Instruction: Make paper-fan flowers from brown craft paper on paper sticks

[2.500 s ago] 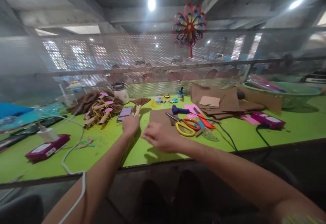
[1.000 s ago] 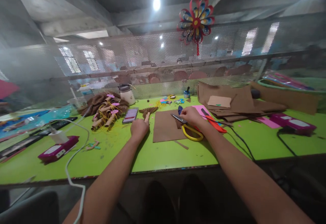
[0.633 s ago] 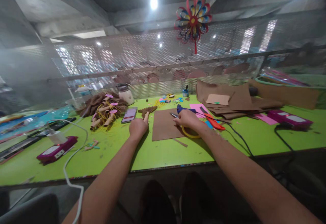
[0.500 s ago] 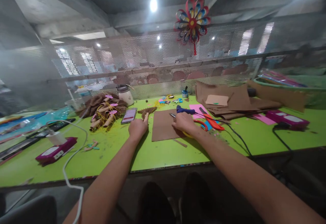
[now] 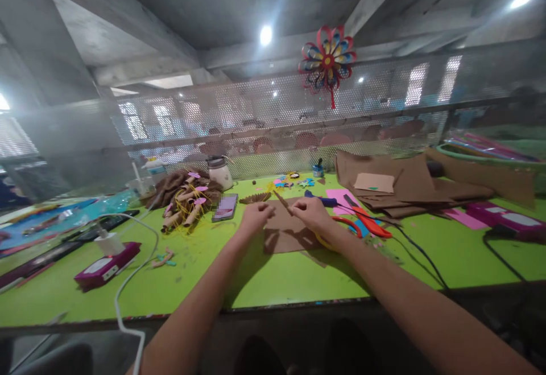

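Observation:
Both my hands hover close together over a brown paper sheet [image 5: 290, 233] on the green table [image 5: 273, 272]. My right hand [image 5: 313, 213] pinches a thin brown strip [image 5: 282, 201] that slants up toward the left. My left hand [image 5: 255, 217] is loosely curled just left of the strip, fingertips near its lower end; what it holds, if anything, is hidden. Yellow-handled scissors [image 5: 327, 243] lie partly under my right wrist, and orange-handled scissors [image 5: 367, 224] lie to their right. A brown pleated fan [image 5: 255, 197] lies beyond my left hand.
A phone [image 5: 225, 207] and a heap of brown paper rolls [image 5: 183, 198] lie at the left. Magenta glue guns [image 5: 106, 264] [image 5: 499, 215] with cables sit at both sides. Brown sheets [image 5: 392, 184] are stacked at the right. A mesh screen [image 5: 273, 119] closes off the back.
My right hand left the scissors and lifted a thin brown strip. My left hand rose from the table edge of the sheet and came in toward the right hand.

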Demonstrator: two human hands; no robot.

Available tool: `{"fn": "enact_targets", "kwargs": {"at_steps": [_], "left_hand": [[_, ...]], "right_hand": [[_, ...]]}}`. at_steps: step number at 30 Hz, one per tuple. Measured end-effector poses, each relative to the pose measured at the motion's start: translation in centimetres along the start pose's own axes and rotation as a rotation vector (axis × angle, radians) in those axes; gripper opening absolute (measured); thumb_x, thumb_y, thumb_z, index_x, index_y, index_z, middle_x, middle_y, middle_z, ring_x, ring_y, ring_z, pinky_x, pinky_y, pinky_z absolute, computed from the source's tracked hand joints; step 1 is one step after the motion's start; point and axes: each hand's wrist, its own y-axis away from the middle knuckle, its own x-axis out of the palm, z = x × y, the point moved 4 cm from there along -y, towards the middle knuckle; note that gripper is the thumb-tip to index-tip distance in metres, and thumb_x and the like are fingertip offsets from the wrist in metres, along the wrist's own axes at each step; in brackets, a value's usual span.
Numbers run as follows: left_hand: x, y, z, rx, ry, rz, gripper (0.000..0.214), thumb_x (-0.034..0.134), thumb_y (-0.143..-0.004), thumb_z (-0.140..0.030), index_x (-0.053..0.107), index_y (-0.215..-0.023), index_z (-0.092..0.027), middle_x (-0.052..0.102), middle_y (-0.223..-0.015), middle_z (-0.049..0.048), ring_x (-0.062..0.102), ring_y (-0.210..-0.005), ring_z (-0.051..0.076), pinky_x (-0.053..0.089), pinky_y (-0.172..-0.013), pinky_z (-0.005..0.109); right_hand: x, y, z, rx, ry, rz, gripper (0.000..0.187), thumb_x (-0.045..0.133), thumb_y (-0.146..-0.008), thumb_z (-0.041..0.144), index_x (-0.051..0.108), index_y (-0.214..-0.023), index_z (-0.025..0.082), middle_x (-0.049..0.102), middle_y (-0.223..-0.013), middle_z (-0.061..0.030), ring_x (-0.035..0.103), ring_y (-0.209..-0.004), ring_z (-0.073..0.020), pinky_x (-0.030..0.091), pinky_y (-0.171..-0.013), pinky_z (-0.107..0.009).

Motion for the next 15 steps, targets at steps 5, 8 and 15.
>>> {"fn": "enact_targets", "kwargs": {"at_steps": [5,8,15], "left_hand": [[3.9,0.7,-1.3,-0.052,0.481,0.195,0.025,0.061,-0.079,-0.033,0.067,-0.068,-0.011,0.067,-0.067,0.0067,0.06,-0.062,0.013,0.049,-0.064,0.026],[4.8,0.5,-0.6,-0.075,0.705,0.196,0.023,0.068,-0.075,-0.032,0.067,-0.065,-0.012,0.063,-0.061,0.0035,0.058,-0.058,0.01,0.049,-0.065,0.025],[4.0,0.1,0.7,-0.071,0.917,0.276,0.022,0.076,-0.068,-0.028,0.069,-0.078,-0.01,0.066,-0.073,0.0048,0.059,-0.066,0.01,0.05,-0.069,0.024]], "right_hand": [[0.3,0.8,0.9,-0.216,0.02,-0.22,0.022,0.053,-0.084,0.02,0.064,-0.065,0.015,0.063,-0.072,-0.007,0.055,-0.073,-0.0178,0.04,-0.067,-0.027],[0.4,1.2,1.0,-0.278,0.101,-0.286,0.019,0.053,-0.084,0.017,0.06,-0.067,0.016,0.061,-0.075,-0.0078,0.052,-0.078,-0.0202,0.039,-0.071,-0.03],[0.7,1.7,1.9,-0.273,0.056,-0.183,0.009,0.057,-0.084,0.019,0.063,-0.078,0.015,0.061,-0.083,-0.0078,0.054,-0.081,-0.0189,0.042,-0.073,-0.029]]}}
